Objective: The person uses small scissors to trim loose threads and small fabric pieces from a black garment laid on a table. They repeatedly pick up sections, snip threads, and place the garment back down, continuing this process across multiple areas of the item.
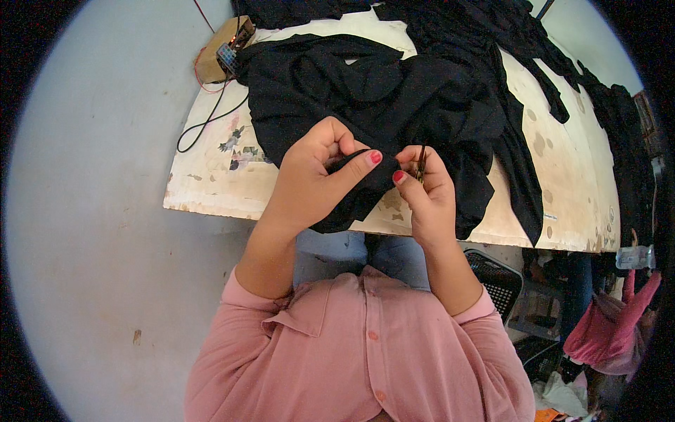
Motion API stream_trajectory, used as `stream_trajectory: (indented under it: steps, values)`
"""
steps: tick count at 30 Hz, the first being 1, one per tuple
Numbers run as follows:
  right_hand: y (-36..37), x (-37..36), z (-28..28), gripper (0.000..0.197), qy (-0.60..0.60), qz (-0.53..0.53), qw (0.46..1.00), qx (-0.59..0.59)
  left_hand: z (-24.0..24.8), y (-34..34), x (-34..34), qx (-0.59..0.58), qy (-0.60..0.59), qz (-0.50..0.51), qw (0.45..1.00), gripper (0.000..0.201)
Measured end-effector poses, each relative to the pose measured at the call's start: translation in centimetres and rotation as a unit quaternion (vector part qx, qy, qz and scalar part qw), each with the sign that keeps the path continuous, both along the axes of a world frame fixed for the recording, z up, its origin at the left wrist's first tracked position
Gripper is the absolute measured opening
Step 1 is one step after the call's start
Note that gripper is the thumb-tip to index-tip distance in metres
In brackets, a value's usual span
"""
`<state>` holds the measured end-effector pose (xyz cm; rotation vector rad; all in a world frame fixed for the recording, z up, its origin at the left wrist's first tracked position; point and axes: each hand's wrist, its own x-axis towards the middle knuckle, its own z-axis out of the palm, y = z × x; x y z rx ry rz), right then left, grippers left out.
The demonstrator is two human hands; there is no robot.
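Black cloth lies in loose folds over the table and hangs past its front edge. My left hand is closed on a gathered part of it, with the thumb on top and the fingers curled under. Close by on the right, my right hand is closed too, thumb and forefinger near the cloth's edge. Held in its fingers is a small, dark, narrow tool with pointed blades, which looks like thread snips. Whether the right fingertips also pinch the cloth is hard to make out.
The pale, stained table carries more black cloth at the back and right. A wooden box with wires stands at the back left, its black cable looping over the edge. A clear plastic bottle, pink cloth and a black chair are at right.
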<state>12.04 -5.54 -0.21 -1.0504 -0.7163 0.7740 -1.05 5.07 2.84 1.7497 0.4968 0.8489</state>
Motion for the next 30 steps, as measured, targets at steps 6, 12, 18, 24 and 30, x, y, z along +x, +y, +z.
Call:
stream_trajectory:
  steps: [6,12,18,24,30]
  values:
    - [-0.4,-0.2,-0.2,0.016,-0.147,-0.002,0.988,-0.053,-0.4,0.2,0.2,0.019,-0.031,0.008,0.999,0.02]
    - [-1.1,0.9,0.4,0.014,-0.017,0.083,0.994,-0.071,-0.2,0.1,0.2,0.051,-0.034,-0.017,0.998,0.028]
    - [-1.1,0.7,0.8,0.012,0.018,0.088,0.995,-0.036,0.3,-0.1,-0.5,-0.016,-0.006,-0.079,0.997,0.029]
    - [-0.3,0.3,-0.1,0.02,-0.214,0.005,0.977,-0.024,-0.4,0.6,-0.5,0.032,-0.005,-0.024,0.999,0.026]
    - [-0.5,2.3,1.3,0.006,0.109,-0.027,0.991,-0.075,-0.7,0.7,-2.3,0.314,-0.012,0.006,0.949,0.042]
